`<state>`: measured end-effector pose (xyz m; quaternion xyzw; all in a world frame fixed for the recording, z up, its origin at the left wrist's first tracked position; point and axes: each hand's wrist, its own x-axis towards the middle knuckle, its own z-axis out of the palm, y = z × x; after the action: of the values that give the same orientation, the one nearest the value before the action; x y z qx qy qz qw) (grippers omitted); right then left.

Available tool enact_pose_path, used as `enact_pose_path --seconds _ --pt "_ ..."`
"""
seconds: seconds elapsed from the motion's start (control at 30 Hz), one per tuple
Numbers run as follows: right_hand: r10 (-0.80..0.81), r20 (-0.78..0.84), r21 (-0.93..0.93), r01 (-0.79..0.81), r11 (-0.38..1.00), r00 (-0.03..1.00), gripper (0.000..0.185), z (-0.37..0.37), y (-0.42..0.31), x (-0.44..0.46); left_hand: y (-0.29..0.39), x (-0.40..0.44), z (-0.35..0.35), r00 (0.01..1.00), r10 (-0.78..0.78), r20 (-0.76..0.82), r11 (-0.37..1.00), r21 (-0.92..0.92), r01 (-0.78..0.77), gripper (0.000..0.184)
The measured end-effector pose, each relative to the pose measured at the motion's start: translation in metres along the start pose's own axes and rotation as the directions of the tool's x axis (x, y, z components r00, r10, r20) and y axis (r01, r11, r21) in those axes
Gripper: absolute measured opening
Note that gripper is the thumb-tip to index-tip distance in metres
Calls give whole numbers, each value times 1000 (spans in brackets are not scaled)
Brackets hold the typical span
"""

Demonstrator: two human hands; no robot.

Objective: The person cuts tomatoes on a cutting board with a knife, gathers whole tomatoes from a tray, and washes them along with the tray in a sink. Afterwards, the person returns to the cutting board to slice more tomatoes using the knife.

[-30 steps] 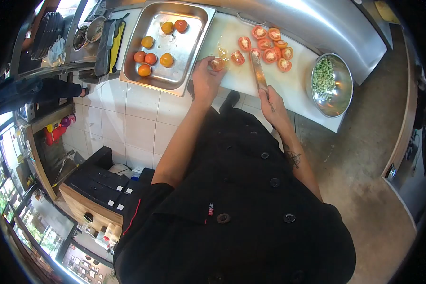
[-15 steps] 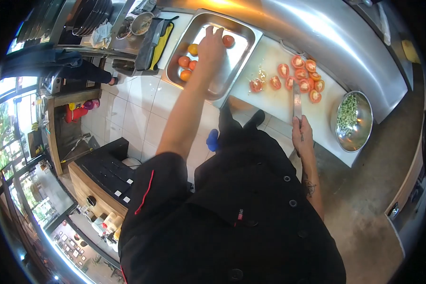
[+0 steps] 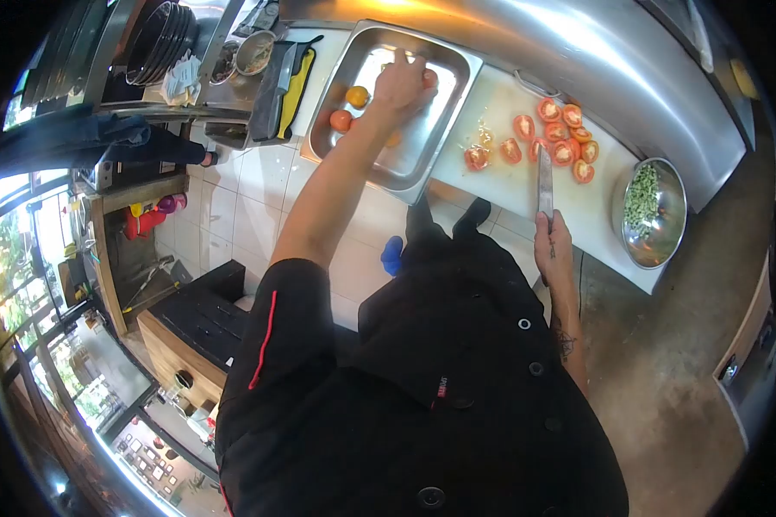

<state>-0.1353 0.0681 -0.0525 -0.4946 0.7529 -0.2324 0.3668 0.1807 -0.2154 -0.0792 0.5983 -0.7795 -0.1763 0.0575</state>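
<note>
My left hand [image 3: 400, 84] reaches into the metal tray [image 3: 469, 82], its fingers bent beside a red tomato [image 3: 428, 79] at its right; whether they hold anything is hidden. A yellow tomato [image 3: 357, 96] and a red-orange tomato [image 3: 341, 121] lie to the left of my wrist. In my right hand [image 3: 553, 246] is a knife [image 3: 545, 185], its blade pointing away over the white cutting board [image 3: 510, 196]. The blade tip is at the near side of several halved tomatoes [image 3: 556, 132]. Another tomato half [image 3: 476, 158] lies near the board's left side, by some scattered seeds.
A steel bowl [image 3: 674, 202] of chopped green pieces stands at the board's right end. Left of the tray are another knife [image 3: 286, 71] and a yellow-black cloth [image 3: 297, 90]. Small bowls [image 3: 255, 52] sit farther left. Part of another person [image 3: 172, 146] shows at the far left.
My left hand left the tomato half on the board and moved into the tray, then shifted slightly toward the red tomato. The knife stays in my right hand. The whole view has shifted.
</note>
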Motion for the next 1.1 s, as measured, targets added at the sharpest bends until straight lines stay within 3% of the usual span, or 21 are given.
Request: enact_pose_path --seconds 0.1,0.17,0.2,0.23,0.27,0.4,0.5,0.57,0.63,0.73,0.77,0.83,0.87,0.93,1.07,1.1 --pt "32 28 15 -33 999 999 35 2 -6 6 -8 0 4 999 14 -32 993 -120 -18 55" --pt "17 -6 25 -16 1000 1000 35 0 -15 6 -16 -17 -23 990 -35 -139 963 -271 -4 53" --pt "-6 -40 37 7 999 999 35 0 -19 8 -12 -33 -50 986 -133 -103 948 -303 96 56" --pt "-2 -49 42 4 999 999 35 0 -19 8 -35 -38 -46 974 -205 -99 951 -254 175 58" --pt "3 -79 42 0 999 997 35 -1 -20 8 -36 -54 -70 962 -273 26 914 -306 267 59" --pt "23 -157 -8 -24 1000 987 35 0 0 8 -59 -109 -76 956 -292 -42 919 -288 268 64" --pt "67 -206 43 -59 997 976 34 -4 -3 2 -54 -141 -76 974 -223 48 934 -275 228 55" --pt "88 -238 67 -74 995 967 35 -2 10 3 -48 -154 -66 992 48 -119 979 -190 -70 53" --pt "110 -271 95 -87 992 956 35 -1 18 5 -46 -158 -59 997 46 -65 958 -281 -63 53" --pt "55 -315 129 -15 992 947 34 -4 23 5 -36 -158 -51 999 -38 -23 697 -717 10 38" --pt "75 -333 94 -46 995 940 34 -4 23 7 -36 -158 -49 999 -31 -22 694 -720 5 38" --pt "93 -357 59 -77 995 930 34 -5 23 9 -38 -158 -46 981 -80 179 354 -914 196 35" --pt "95 -364 54 -81 995 927 34 -5 22 9 -44 -158 -41 981 -76 178 354 -915 194 35" --pt "97 -374 49 -85 995 922 35 -5 19 9 -58 -156 -31 974 14 226 120 -968 223 33" --pt "87 -385 -60 -119 991 919 32 -5 8 0 -70 -153 -30 986 90 141 57 -989 136 29" --pt "55 -402 -107 -106 989 914 31 -5 4 -1 -71 -154 -34 977 -52 208 23 -978 209 32"
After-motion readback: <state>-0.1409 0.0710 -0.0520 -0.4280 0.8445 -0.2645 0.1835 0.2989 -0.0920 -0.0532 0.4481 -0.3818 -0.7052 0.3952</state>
